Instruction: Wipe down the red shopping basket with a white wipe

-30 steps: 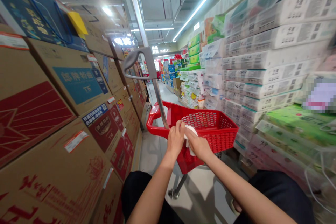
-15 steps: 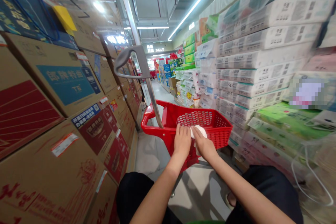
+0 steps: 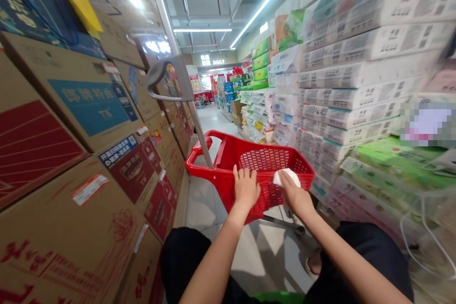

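A red plastic shopping cart basket [image 3: 208,175] with perforated walls stands before me, a grey handle [image 3: 188,78] rising on a metal pole at its left. My left hand [image 3: 246,189] is on the near rim, fingers somewhat spread and hooked over the edge. My right hand [image 3: 297,198] is closed on a white cloth [image 3: 289,176], pressed against the near rim towards the right corner. It could be a tissue; the material is not clear. Part of the cloth is covered by the fingers.
Stacked cardboard boxes [image 3: 89,114] line the left side. Tall piles of wrapped paper packs [image 3: 335,76] and green packs [image 3: 395,156] stand at the right. A tiled aisle [image 3: 217,121] leads away beyond the cart. My knees frame the space below the basket.
My right hand has slid the cloth rightward along the rim, away from my left hand. The left hand stays on the rim, its fingers more spread. The view has shifted slightly.
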The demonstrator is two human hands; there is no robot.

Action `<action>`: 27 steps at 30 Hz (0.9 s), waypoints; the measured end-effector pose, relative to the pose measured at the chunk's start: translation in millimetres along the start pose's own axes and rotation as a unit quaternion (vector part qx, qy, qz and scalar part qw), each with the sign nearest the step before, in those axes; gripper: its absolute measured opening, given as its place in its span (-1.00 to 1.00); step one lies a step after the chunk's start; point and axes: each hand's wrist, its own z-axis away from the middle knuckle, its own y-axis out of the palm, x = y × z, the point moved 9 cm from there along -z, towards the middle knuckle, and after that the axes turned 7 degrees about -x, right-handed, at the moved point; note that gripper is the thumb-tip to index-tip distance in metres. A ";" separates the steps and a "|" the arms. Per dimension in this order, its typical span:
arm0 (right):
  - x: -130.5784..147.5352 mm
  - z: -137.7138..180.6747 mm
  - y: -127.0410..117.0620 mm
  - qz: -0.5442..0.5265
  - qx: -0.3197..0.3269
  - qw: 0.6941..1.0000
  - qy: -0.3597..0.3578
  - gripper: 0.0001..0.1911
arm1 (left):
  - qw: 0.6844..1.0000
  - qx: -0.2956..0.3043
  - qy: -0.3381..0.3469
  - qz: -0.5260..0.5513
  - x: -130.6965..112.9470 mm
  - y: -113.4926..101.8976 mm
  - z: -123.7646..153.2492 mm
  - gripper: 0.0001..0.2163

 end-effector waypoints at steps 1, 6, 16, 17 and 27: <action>12.0 -0.9 0.5 0.006 0.005 1.000 -0.008 -0.19 | 1.000 0.005 -0.001 0.001 -5.5 3.1 0.1 -0.66; 36.1 -3.2 2.9 0.004 0.007 0.999 -0.047 -0.19 | 0.999 0.020 0.011 0.046 -16.6 12.2 4.1 -0.64; -51.5 9.7 -5.0 -0.026 -0.001 0.998 0.057 -0.44 | 0.996 0.022 -0.012 0.090 14.6 12.9 4.1 -0.76; -49.8 10.5 -5.4 -0.024 -0.002 0.998 0.061 -0.44 | 0.996 0.021 -0.015 0.089 15.6 13.6 3.2 -0.77; 16.3 5.8 4.1 0.000 0.018 1.000 -0.017 -0.18 | 0.995 0.041 -0.016 0.087 18.4 22.6 -5.7 -0.79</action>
